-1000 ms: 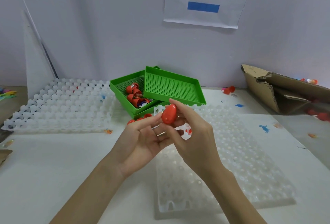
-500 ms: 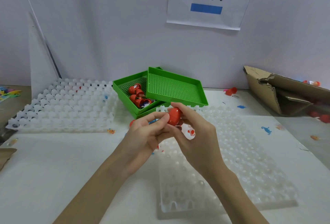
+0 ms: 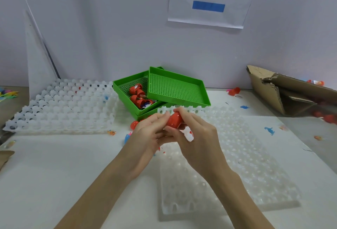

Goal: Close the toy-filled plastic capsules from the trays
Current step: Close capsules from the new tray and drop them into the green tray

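Head view: 1 red capsule (image 3: 174,120), pinched between left hand (image 3: 148,138) and right hand (image 3: 197,142), fingers of both curled round it, held above the clear tray (image 3: 246,165) on the white surface (image 3: 54,174). Behind: 2 stacked green trays (image 3: 177,90), the lower holding more red capsules (image 3: 138,97).

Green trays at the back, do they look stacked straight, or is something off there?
They look askew. The upper green tray sits shifted right and turned on the lower tray, leaving its left part uncovered, where red capsules show. Small toy bits also lie scattered on the table.
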